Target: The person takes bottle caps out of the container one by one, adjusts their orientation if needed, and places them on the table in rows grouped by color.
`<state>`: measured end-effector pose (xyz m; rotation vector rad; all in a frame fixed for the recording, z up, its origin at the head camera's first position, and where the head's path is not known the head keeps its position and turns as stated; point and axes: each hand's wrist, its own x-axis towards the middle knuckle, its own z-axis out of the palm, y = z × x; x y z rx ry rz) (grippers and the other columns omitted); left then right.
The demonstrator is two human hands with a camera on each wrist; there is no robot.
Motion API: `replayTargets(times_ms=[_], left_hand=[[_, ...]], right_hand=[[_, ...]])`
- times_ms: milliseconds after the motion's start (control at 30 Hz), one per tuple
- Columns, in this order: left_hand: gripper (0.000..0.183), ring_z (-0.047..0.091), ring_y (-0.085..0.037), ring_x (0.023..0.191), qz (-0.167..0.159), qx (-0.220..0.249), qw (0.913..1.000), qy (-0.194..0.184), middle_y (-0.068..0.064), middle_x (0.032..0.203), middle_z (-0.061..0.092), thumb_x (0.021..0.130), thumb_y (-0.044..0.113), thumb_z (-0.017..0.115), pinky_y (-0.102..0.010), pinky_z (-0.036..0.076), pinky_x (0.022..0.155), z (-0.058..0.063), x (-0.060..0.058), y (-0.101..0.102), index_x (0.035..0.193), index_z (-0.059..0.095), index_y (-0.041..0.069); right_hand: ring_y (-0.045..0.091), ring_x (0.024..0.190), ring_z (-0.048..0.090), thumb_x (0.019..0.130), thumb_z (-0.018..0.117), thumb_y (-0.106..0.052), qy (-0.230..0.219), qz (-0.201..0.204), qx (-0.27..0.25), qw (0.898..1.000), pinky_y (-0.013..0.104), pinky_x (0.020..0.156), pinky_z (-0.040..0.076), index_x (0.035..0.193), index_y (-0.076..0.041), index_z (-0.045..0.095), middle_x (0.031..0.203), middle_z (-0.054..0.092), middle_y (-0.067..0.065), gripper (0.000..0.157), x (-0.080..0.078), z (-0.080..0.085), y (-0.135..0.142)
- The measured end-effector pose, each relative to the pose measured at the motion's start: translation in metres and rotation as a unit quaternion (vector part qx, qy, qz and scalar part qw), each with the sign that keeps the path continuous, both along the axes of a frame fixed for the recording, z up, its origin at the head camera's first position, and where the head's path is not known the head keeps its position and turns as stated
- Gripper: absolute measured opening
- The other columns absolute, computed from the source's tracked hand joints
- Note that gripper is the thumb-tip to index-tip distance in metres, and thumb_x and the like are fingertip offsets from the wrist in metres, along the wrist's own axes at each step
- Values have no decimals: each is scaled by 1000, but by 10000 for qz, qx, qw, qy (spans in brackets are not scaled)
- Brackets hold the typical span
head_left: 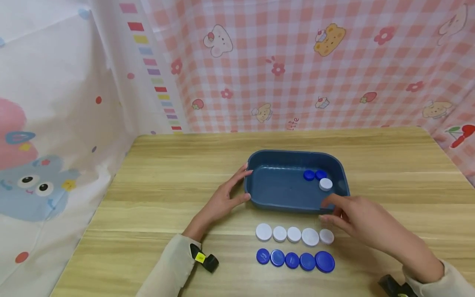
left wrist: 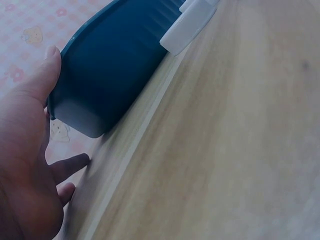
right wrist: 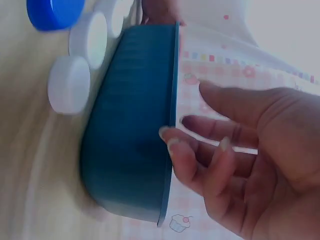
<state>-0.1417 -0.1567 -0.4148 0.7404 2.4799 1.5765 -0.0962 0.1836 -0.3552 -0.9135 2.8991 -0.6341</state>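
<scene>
A dark blue plastic basin (head_left: 289, 200) stands on the table. My left hand (head_left: 224, 198) rests against its left end, fingers extended and spread, fingertips at the rim. Over the front right corner is my right hand (head_left: 358, 214), its fingers loosely bent with nothing between them; a fingertip shows right at the basin's rim in the right wrist view. Inside the basin lie two blue bottle caps (head_left: 309, 175) and one white bottle cap (head_left: 325, 184), toward the right. In front of it runs a row of several white caps (head_left: 294, 234), with a row of several blue caps (head_left: 292, 260) nearer me.
The wooden table (head_left: 167, 173) reaches back to a pink checked cloth (head_left: 252, 78) with cartoon prints. A white printed cloth (head_left: 67, 82) hangs along the left side. Black camera straps (head_left: 205, 258) sit on both wrists.
</scene>
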Motion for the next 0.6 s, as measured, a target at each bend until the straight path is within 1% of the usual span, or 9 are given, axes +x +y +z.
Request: replayTargets(times_ms=[100, 200, 300, 400, 533, 600], left_hand=[[58, 16, -17, 144, 21, -74, 10000, 1, -2, 158, 18, 94, 11, 62, -47, 16, 113, 2, 0, 0, 146, 38, 10], [58, 16, -17, 144, 25, -126, 9999, -28, -2, 158, 18, 94, 12, 62, -47, 17, 113, 1, 0, -1, 146, 38, 10], [58, 15, -16, 144, 20, -115, 9999, -36, -2, 158, 18, 94, 12, 62, -47, 17, 113, 0, -1, -1, 147, 38, 11], [58, 15, -17, 144, 4, -86, 10000, 5, -2, 158, 18, 94, 11, 62, -47, 16, 114, 0, -1, -1, 146, 38, 10], [58, 16, -18, 144, 7, -75, 10000, 57, -4, 158, 18, 93, 9, 62, -48, 16, 113, 0, -1, 0, 146, 38, 8], [58, 16, -18, 144, 11, -78, 10000, 58, -3, 158, 18, 93, 10, 63, -47, 16, 114, 0, -1, 0, 146, 38, 8]], right_hand=[[-2, 51, 41, 87, 71, -24, 186, -128, -1, 9997, 20, 46, 39, 101, -12, 65, 62, 48, -17, 20, -8, 3, -2], [0, 49, 40, 87, 71, -23, 335, -199, 15, 9992, 21, 45, 38, 103, -9, 65, 60, 46, -16, 22, -18, 1, -3], [1, 50, 42, 87, 71, -23, 380, -265, 110, 9989, 22, 45, 39, 105, -5, 64, 61, 49, -14, 27, -28, 0, -5], [4, 52, 46, 88, 71, -23, 120, -388, 286, 9988, 24, 46, 41, 108, 0, 62, 63, 54, -9, 32, -37, 0, -7], [10, 55, 53, 88, 70, -23, -284, -656, 495, 9962, 29, 49, 47, 110, 7, 59, 65, 58, -2, 39, -49, 0, -12], [13, 57, 56, 88, 71, -23, -345, -776, 570, 9948, 32, 51, 50, 110, 9, 59, 68, 61, 2, 41, -54, -1, -14]])
